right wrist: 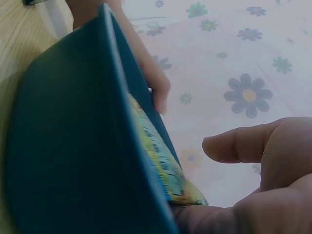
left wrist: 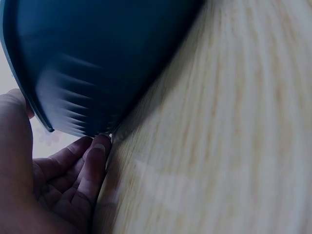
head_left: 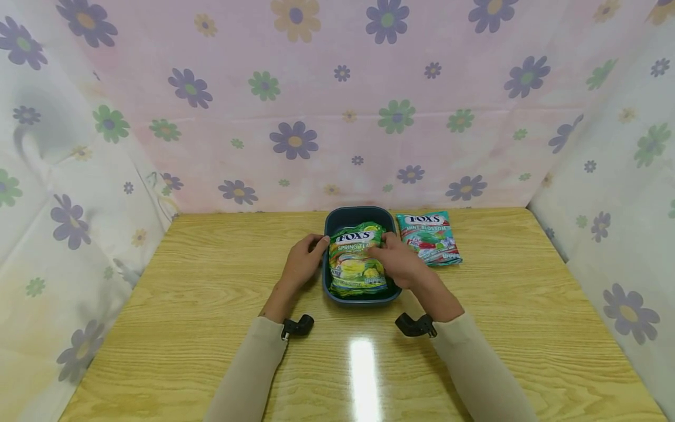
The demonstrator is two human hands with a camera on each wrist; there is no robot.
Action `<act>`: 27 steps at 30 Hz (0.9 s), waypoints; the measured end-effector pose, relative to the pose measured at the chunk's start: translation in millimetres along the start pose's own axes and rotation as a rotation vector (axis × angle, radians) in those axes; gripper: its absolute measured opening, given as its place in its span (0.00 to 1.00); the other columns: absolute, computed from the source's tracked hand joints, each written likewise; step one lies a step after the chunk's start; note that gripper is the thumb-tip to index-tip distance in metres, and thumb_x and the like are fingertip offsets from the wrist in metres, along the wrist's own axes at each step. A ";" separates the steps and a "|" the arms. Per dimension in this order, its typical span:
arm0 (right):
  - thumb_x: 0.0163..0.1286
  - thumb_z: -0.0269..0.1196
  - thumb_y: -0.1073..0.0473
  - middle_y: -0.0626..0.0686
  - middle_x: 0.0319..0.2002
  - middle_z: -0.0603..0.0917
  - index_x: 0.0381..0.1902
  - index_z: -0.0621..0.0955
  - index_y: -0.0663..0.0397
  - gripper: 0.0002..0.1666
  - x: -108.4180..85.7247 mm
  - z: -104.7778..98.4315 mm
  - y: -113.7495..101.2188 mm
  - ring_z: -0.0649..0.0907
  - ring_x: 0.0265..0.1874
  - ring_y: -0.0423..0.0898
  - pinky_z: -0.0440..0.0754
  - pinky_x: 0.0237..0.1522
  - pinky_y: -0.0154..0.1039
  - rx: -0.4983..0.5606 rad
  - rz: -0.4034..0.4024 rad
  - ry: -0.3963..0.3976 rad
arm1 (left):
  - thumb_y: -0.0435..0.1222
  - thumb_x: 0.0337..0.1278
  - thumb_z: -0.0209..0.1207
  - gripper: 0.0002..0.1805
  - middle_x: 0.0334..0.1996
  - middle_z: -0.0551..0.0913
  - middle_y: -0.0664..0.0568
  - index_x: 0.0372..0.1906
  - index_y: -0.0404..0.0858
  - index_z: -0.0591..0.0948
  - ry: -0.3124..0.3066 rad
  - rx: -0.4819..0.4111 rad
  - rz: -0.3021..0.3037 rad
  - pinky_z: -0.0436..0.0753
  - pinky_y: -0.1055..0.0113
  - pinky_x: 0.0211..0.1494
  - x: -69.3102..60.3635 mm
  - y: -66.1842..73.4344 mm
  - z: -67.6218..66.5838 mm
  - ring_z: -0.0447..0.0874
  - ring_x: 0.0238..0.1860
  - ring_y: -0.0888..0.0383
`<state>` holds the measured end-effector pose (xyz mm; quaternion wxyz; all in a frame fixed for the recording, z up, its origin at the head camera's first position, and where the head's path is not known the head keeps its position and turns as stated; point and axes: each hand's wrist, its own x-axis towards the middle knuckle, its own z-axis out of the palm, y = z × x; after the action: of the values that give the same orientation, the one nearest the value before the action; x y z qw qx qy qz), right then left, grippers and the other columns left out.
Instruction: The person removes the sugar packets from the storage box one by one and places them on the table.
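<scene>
A dark blue bin (head_left: 362, 302) holds a green Fox's Spring Tea bag (head_left: 358, 264), with more green wrapping showing at its edges. At the bin's left side, my left hand (head_left: 303, 261) grips it, thumb at the rim; in the left wrist view the fingers of this hand (left wrist: 63, 190) touch the outer wall (left wrist: 97, 58) low down. My right hand (head_left: 401, 261) is over the right rim. The right wrist view has this hand (right wrist: 273, 170) with its thumb straight and raised off the bag (right wrist: 158, 146), other fingers inside the bin (right wrist: 63, 126), partly hidden.
A teal Fox's Mint Blossom bag (head_left: 429, 239) lies flat on the wooden table (head_left: 211, 293), just right of the bin. Flowered cloth (head_left: 316, 105) hangs behind the table and along both sides. Light reflects off the table in front of the bin.
</scene>
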<state>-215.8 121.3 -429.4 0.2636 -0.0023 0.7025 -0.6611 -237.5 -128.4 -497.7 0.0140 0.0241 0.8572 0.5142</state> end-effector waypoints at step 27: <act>0.80 0.54 0.72 0.70 0.84 0.38 0.84 0.37 0.66 0.49 3.2 10.1 6.6 0.45 0.84 0.66 0.64 0.76 0.62 -0.082 -0.039 0.131 | 0.57 0.81 0.53 0.28 0.52 0.87 0.46 0.65 0.40 0.82 0.006 -0.011 0.003 0.84 0.50 0.53 0.9 1.3 0.3 0.86 0.43 0.50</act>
<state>-212.5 111.6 -436.6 0.2039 0.0163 0.7446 -0.6354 -238.4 -127.5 -496.7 0.0106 0.0237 0.8545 0.5188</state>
